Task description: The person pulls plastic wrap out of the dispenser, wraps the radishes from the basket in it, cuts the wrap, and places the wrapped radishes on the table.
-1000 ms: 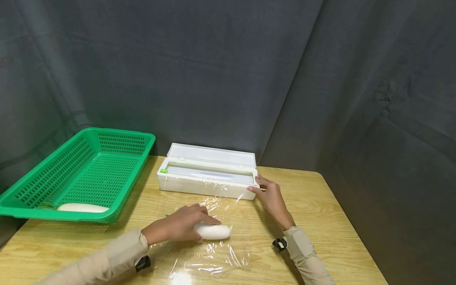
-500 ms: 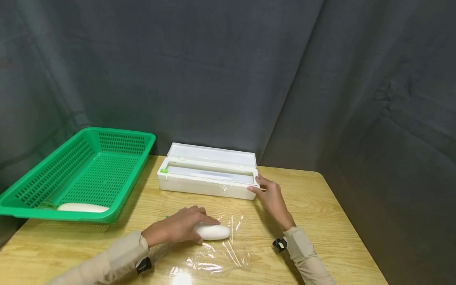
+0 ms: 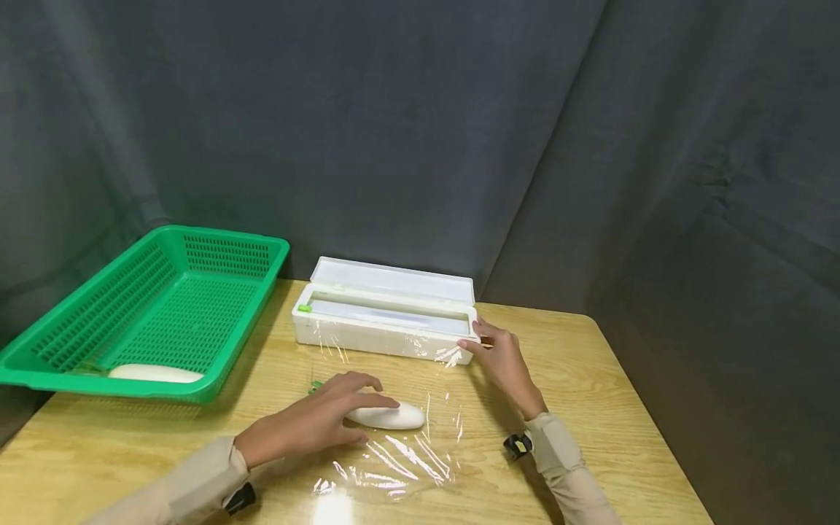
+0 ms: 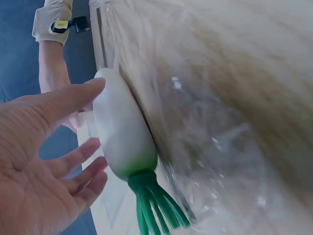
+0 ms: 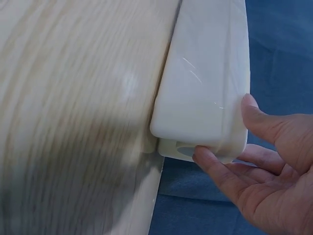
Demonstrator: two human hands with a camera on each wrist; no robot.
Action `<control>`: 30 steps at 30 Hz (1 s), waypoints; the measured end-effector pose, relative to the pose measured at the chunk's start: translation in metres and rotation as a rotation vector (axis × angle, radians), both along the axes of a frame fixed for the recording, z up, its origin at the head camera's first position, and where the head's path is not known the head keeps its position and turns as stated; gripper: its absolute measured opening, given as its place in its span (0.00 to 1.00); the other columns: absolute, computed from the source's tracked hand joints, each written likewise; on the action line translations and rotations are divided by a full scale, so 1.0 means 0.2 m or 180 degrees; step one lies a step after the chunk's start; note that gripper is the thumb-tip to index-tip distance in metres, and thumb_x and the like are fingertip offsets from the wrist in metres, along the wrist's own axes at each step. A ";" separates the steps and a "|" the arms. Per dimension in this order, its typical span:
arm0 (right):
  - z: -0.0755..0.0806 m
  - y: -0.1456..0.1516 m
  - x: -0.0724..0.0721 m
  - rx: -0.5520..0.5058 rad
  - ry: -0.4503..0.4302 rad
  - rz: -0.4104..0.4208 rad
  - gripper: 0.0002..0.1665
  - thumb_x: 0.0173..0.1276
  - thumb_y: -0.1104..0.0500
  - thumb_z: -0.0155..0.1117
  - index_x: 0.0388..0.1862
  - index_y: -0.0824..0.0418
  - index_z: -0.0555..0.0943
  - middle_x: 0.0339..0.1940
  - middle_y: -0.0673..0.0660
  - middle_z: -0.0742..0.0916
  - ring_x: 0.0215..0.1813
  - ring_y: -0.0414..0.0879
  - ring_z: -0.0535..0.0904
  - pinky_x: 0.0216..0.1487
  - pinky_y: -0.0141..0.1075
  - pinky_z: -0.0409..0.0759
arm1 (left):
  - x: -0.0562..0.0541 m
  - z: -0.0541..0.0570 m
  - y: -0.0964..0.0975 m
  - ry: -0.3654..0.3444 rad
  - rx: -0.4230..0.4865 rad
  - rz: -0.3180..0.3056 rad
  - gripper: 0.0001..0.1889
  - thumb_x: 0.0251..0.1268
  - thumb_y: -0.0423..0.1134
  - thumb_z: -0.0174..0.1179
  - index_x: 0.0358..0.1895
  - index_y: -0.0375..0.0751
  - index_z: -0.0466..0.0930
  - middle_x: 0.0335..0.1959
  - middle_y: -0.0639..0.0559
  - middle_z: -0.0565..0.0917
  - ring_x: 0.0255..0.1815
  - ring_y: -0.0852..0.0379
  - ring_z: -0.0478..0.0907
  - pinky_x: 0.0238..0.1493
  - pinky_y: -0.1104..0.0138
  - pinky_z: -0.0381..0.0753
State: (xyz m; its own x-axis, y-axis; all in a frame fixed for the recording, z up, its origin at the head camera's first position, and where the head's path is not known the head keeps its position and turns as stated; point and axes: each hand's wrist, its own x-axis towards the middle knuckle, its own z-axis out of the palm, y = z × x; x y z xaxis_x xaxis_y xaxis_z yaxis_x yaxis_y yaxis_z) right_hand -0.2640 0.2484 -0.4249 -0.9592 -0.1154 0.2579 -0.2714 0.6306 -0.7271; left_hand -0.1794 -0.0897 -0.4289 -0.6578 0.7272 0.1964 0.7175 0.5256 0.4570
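A white radish (image 3: pixel 397 416) with a green top (image 4: pixel 154 203) lies on a sheet of clear plastic wrap (image 3: pixel 400 467). My left hand (image 3: pixel 315 421) is over its leafy half, with thumb and fingers spread loosely around it. In the left wrist view the thumb overlaps the radish and the fingertips stand apart from it. Behind lies a white plastic wrap dispenser (image 3: pixel 367 333), its lid raised; wrap stretches from its front toward the radish. My right hand (image 3: pixel 507 366) grips the dispenser's right end between thumb and fingers (image 5: pixel 222 171).
A green basket (image 3: pixel 252 321) stands at the left, holding another white radish (image 3: pixel 155 373). A green slider (image 3: pixel 304 308) sits at the dispenser's left end. Dark curtains (image 3: pixel 367 131) hang behind and beside the wooden table (image 3: pixel 590 430).
My left hand has loosened from the radish and drawn slightly back left, showing more of it and its green top. My right hand still holds the dispenser's end.
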 end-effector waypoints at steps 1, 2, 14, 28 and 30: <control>0.01 0.00 0.00 0.0017 -0.0007 -0.0012 0.34 0.69 0.60 0.74 0.68 0.75 0.75 0.73 0.72 0.75 0.63 0.66 0.83 0.60 0.51 0.84 | 0.01 0.00 -0.01 0.0025 0.0029 -0.0002 0.31 0.61 0.38 0.75 0.69 0.58 0.80 0.64 0.49 0.80 0.67 0.47 0.74 0.68 0.44 0.73; 0.02 0.01 0.00 0.0033 -0.0013 -0.0022 0.34 0.69 0.60 0.74 0.68 0.75 0.75 0.73 0.72 0.74 0.62 0.67 0.84 0.59 0.51 0.84 | 0.01 0.00 -0.02 0.0047 0.0064 -0.0012 0.30 0.62 0.38 0.75 0.69 0.57 0.80 0.65 0.48 0.79 0.68 0.46 0.74 0.68 0.43 0.73; 0.02 0.03 0.05 0.0206 -0.0045 0.0058 0.36 0.73 0.62 0.70 0.75 0.75 0.70 0.76 0.73 0.72 0.68 0.69 0.79 0.56 0.51 0.86 | 0.07 -0.04 -0.12 0.0260 0.0270 0.0028 0.22 0.65 0.40 0.72 0.61 0.60 0.84 0.59 0.64 0.79 0.62 0.59 0.75 0.63 0.52 0.74; 0.00 -0.07 0.25 0.0666 0.1332 0.1019 0.09 0.70 0.66 0.73 0.43 0.60 0.79 0.37 0.48 0.82 0.39 0.40 0.80 0.37 0.37 0.84 | 0.10 -0.09 -0.28 0.0354 0.0271 -0.0195 0.23 0.57 0.61 0.74 0.55 0.64 0.83 0.56 0.70 0.79 0.56 0.64 0.74 0.56 0.60 0.76; 0.02 -0.08 0.29 0.0731 0.1090 0.1369 0.09 0.72 0.62 0.72 0.40 0.55 0.78 0.34 0.43 0.80 0.36 0.35 0.77 0.35 0.32 0.81 | 0.10 -0.09 -0.30 0.0350 0.0271 -0.0296 0.23 0.55 0.62 0.73 0.53 0.64 0.83 0.55 0.70 0.79 0.54 0.65 0.73 0.54 0.62 0.76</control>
State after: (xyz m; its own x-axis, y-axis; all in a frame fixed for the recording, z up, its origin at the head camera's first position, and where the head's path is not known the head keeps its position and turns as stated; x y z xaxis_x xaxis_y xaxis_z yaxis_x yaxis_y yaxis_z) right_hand -0.2068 0.2316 -0.4206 -0.6806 -0.5646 0.4670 -0.7323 0.5429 -0.4110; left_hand -0.1586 -0.1490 -0.4476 -0.5594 0.7617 0.3269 0.8095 0.4172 0.4131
